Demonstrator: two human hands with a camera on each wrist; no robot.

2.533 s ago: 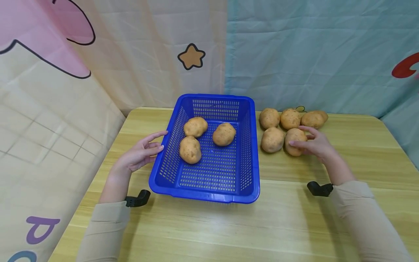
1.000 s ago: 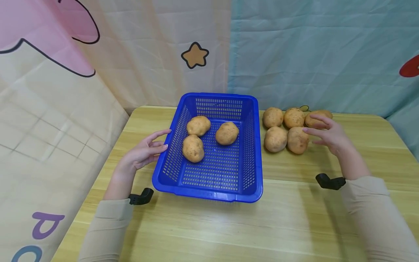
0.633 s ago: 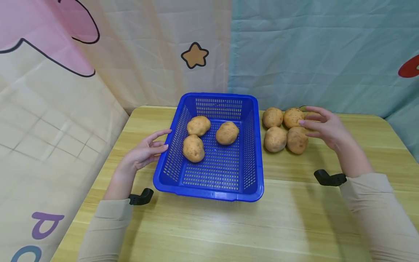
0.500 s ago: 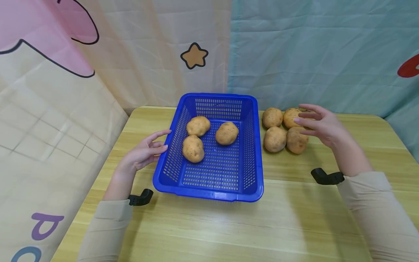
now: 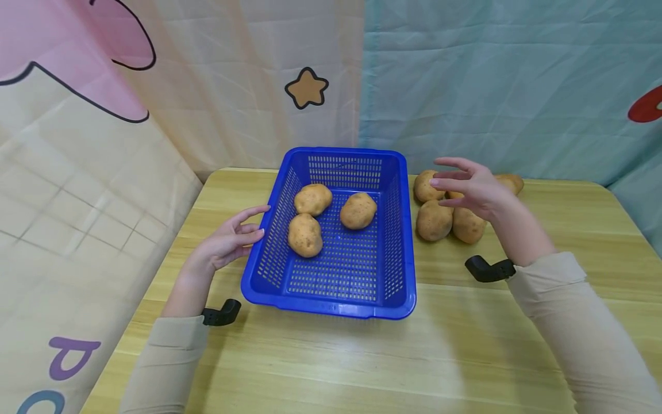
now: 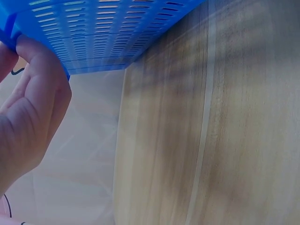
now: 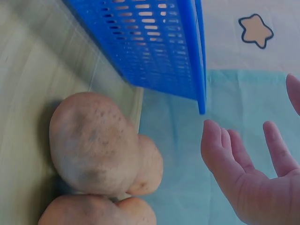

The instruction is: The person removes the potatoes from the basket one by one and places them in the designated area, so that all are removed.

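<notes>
A blue plastic basket (image 5: 331, 309) with slotted walls sits mid-table, with three potatoes (image 5: 305, 235) inside. At its left rim my left hand (image 5: 227, 241) pinches the edge; bent fingers show against the rim in the left wrist view. My right hand (image 5: 476, 190) hovers over a cluster of potatoes to the right of the basket, fingers spread and holding nothing. One front potato (image 5: 434, 220) and another front potato (image 5: 469, 225) show below it, while the hand mostly covers a middle back one. In the right wrist view, the fingers point up beside the basket's rim.
The wooden table (image 5: 331, 368) runs back to a printed curtain (image 5: 465, 86) with a star on it. A back-right potato (image 5: 511, 183) peeks out past the right wrist. Each wrist wears a black camera mount (image 5: 488, 268).
My right hand has let go of the front right potato, lifted, passed over the back right one, and moved left above the cluster. My left hand stays on the basket's rim.
</notes>
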